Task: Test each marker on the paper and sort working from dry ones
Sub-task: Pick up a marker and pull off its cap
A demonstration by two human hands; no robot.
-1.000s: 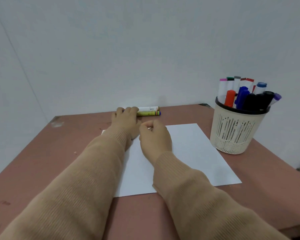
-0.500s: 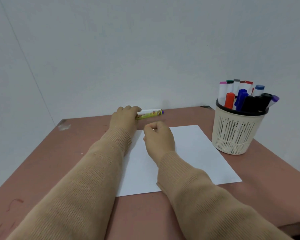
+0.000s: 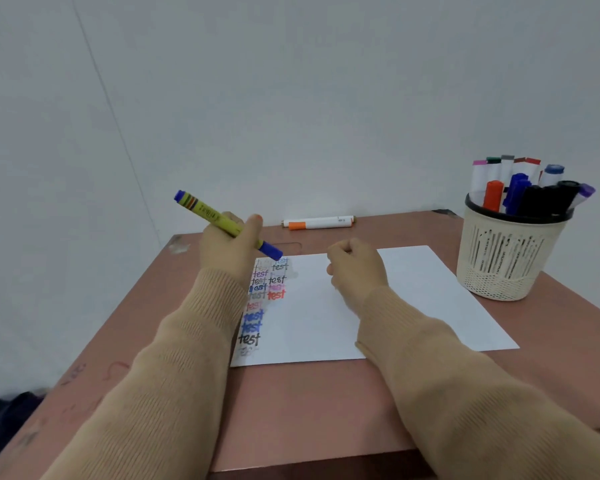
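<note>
Now one yellow marker sits clamped in the left hand's grip; right hand fisted, empty.

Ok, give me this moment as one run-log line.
left hand: holds yellow marker, capped | right hand: fisted over paper | orange-white marker: on table | basket: full

left hand raised, fingers wrapped closed; right hand fisted, resting low; both forearms extended forward.
</note>
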